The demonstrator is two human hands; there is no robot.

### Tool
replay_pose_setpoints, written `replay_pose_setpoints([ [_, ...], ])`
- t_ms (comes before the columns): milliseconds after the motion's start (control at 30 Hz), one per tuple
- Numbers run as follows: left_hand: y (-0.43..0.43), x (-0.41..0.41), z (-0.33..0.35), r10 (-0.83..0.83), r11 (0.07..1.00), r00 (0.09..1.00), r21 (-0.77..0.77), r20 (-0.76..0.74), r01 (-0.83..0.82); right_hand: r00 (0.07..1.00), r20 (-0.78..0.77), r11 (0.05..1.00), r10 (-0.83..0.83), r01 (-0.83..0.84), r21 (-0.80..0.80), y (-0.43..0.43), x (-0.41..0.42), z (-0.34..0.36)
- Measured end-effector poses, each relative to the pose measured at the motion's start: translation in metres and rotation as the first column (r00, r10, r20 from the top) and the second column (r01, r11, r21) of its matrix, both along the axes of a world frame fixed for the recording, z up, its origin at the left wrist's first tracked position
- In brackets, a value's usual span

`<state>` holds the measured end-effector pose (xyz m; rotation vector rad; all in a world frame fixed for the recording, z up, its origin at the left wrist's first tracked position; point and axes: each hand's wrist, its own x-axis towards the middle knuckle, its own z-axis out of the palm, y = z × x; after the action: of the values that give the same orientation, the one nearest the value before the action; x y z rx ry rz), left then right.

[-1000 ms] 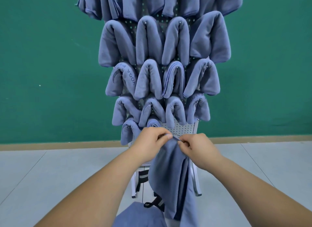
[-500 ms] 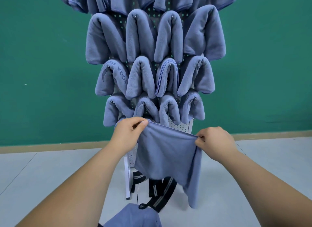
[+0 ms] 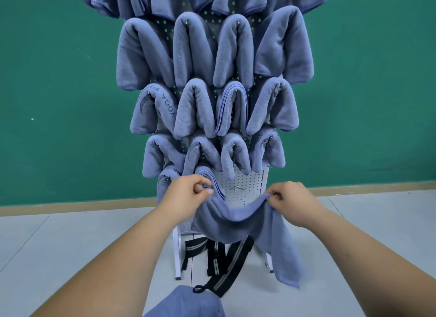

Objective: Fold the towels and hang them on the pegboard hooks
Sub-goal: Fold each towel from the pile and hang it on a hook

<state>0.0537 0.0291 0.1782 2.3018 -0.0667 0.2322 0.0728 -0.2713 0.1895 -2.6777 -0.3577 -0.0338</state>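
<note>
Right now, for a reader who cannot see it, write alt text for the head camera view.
The left hand and right hand hold a blue towel sagging between them before a white pegboard. Folded blue towels hang in rows above, against a green wall.

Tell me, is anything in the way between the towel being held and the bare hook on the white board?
Nothing visible is. The towel sags between the left hand and right hand, just below the bare hook on the board. A hung towel sits close on the hook's left.
</note>
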Motion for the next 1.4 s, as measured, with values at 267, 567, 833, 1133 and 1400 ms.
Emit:
replay_pose_setpoints([
  [267,-0.064,-0.012,-0.003,-0.212,0.971,0.975,0.099,-0.07,0.219,0.994,0.038,0.983,0.106,-0.111,0.143,0.043,-0.018,0.009],
  [567,-0.055,-0.014,0.01,-0.162,0.986,0.984,-0.023,0.068,0.164,0.99,0.127,0.996,-0.062,0.069,-0.049,0.025,-0.013,0.005],
  [833,-0.031,-0.006,0.014,-0.095,0.97,0.989,-0.212,0.117,0.118,0.992,0.103,0.996,-0.077,0.082,-0.044,0.005,-0.005,0.009],
  [1133,-0.02,-0.006,0.022,0.044,0.935,0.989,-0.355,0.144,0.01,0.997,0.068,0.985,-0.049,0.037,0.169,-0.011,0.0,0.01],
  [1400,-0.01,0.001,0.016,0.262,0.906,0.959,-0.372,0.112,-0.204,0.999,-0.023,0.999,-0.031,0.032,0.018,-0.029,0.01,0.008],
])
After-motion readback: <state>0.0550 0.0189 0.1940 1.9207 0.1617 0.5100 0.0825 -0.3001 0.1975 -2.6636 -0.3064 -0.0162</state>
